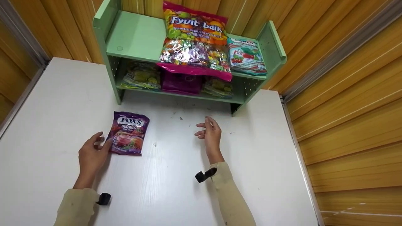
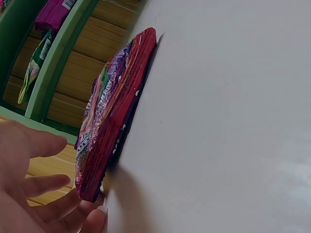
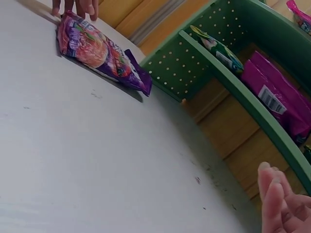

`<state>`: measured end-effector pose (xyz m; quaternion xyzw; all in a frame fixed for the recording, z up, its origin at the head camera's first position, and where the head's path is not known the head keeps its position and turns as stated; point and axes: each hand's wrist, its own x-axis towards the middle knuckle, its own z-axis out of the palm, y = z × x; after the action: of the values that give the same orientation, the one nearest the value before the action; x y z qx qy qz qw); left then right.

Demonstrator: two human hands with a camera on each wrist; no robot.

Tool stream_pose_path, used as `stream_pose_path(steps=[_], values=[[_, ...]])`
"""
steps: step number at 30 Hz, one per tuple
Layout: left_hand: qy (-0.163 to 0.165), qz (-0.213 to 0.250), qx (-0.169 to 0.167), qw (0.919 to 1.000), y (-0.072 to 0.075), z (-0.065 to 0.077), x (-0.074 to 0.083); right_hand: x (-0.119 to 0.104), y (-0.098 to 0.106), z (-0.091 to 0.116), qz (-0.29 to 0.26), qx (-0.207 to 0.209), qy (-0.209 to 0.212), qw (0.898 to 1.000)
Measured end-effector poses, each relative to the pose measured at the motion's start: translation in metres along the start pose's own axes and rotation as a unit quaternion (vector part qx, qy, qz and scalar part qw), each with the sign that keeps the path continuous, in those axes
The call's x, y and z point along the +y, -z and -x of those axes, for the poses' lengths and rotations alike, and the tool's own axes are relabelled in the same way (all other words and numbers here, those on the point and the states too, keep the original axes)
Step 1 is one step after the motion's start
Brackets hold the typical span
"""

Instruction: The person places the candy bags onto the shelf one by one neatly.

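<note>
A purple bag of Fox's Berries candy [image 1: 129,133] lies flat on the white table, left of the middle. At its lower left edge is my left hand [image 1: 94,152], fingers loosely bent; in the left wrist view its fingertips [image 2: 92,213] are right at the bag's near corner. My right hand [image 1: 212,136] hovers over the table in front of the shelf, holding nothing, its fingers relaxed. The right wrist view catches part of this hand [image 3: 282,199] at the lower right, and the candy bag [image 3: 99,51] at the upper left.
A green two-tier shelf [image 1: 135,34] stands at the back. On top are a large fruit candy bag [image 1: 194,40], hanging over the front edge, and a teal candy bag [image 1: 246,56]. A magenta packet [image 1: 182,83] sits below between yellow-green bags [image 1: 142,76]. Wood-panelled walls surround the table.
</note>
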<state>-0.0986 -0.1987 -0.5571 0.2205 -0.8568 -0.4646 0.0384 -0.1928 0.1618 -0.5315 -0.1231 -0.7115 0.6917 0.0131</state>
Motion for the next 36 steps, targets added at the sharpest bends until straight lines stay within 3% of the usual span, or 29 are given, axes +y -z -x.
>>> stream_pose_path(steps=[12, 21, 27, 36], values=[[-0.012, -0.006, -0.013, 0.9998, -0.010, 0.000, -0.001, 0.013, -0.037, 0.008, 0.030, -0.112, -0.066, 0.991], [0.012, -0.001, -0.022, 0.9997, -0.013, 0.005, 0.003, 0.019, -0.071, 0.017, 0.036, -0.171, -0.101, 0.979], [0.033, 0.026, -0.059, 0.9974, -0.014, 0.007, 0.006, 0.023, -0.086, 0.027, 0.063, -0.209, -0.107, 0.970], [0.081, 0.056, -0.114, 0.9886, -0.014, 0.007, 0.012, 0.032, -0.101, 0.042, 0.055, -0.258, -0.138, 0.955]])
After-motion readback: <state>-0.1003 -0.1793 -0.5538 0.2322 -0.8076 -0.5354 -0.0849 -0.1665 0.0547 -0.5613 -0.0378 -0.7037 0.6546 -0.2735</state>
